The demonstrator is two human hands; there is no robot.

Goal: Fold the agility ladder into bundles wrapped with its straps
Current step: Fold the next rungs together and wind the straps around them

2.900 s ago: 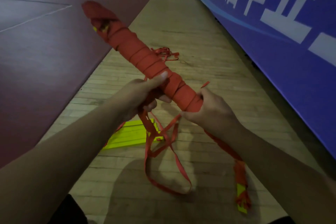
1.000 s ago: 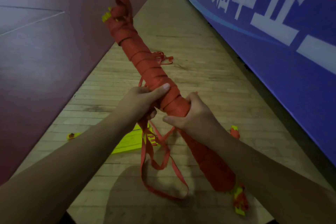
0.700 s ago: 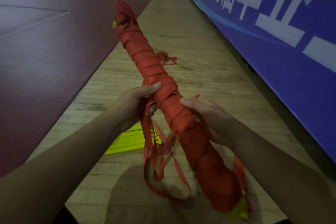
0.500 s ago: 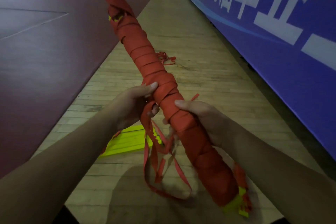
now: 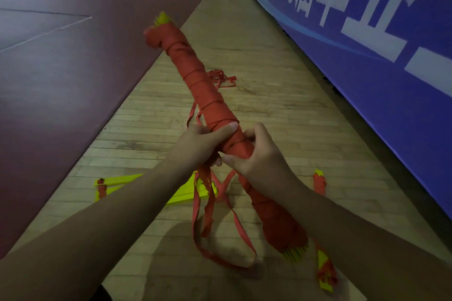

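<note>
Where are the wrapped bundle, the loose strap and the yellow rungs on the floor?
wrapped bundle (image 5: 205,90), head view, its upper wrapped length.
loose strap (image 5: 207,217), head view, a strand hanging under the bundle.
yellow rungs (image 5: 186,194), head view, flat face of one rung.

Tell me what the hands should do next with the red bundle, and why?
Probably wind the loose strap round the bundle once more and pull it snug. Both the left hand and right hand grip the bundle's middle, yet a long loop of strap hangs slack beneath them.
</note>
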